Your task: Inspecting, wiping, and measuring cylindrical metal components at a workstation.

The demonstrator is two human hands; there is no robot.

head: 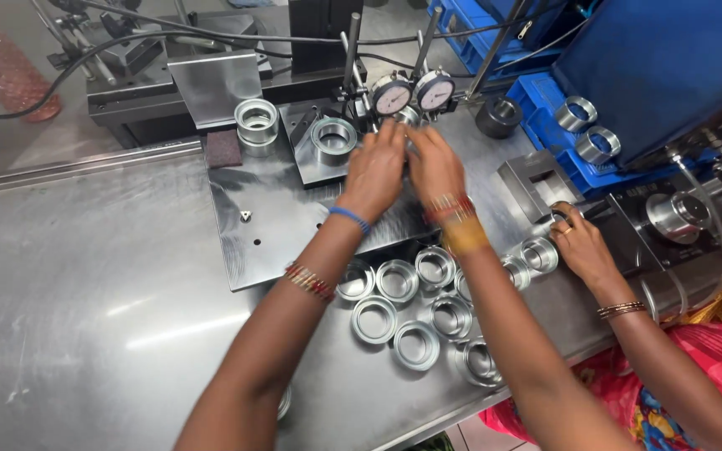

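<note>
My left hand (375, 171) and my right hand (434, 167) are side by side at the foot of two round dial gauges (414, 93) on a steel fixture plate (277, 217). The fingers of both hands close around a shiny metal ring (407, 117) under the gauges, and most of the ring is hidden by them. Another ring (333, 139) sits on a small block just left of my left hand. Two stacked rings (256, 124) stand further left.
Several loose metal rings (415, 305) lie on the steel table (94, 317) under my forearms. A co-worker's hand (580, 244) rests at the right by a grey block (532, 179). Blue crates (561, 125) holding rings (577, 113) and a machine with tubes (695, 213) stand far right.
</note>
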